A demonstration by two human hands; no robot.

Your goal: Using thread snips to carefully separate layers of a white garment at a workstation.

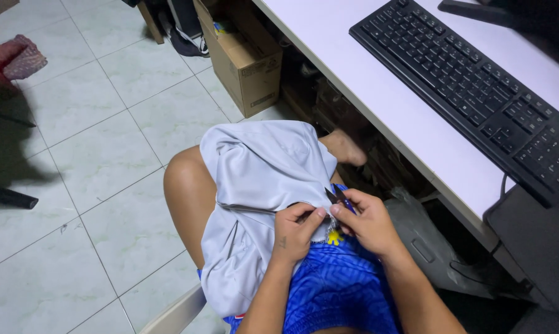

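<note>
Both hands' fingers pinched: left hand (295,232) on grey garment (261,179), right hand (367,219) on half-hidden snips (336,196).

The light is soft and even, and the white tile floor (100,142) looks bright. Under the desk (378,93) it is dark. The picture is sharp.

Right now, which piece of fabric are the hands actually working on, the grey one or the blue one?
The grey garment draped over the knee: both hands pinch its edge, the right hand holding small snips. The blue shorts lie underneath.
</note>
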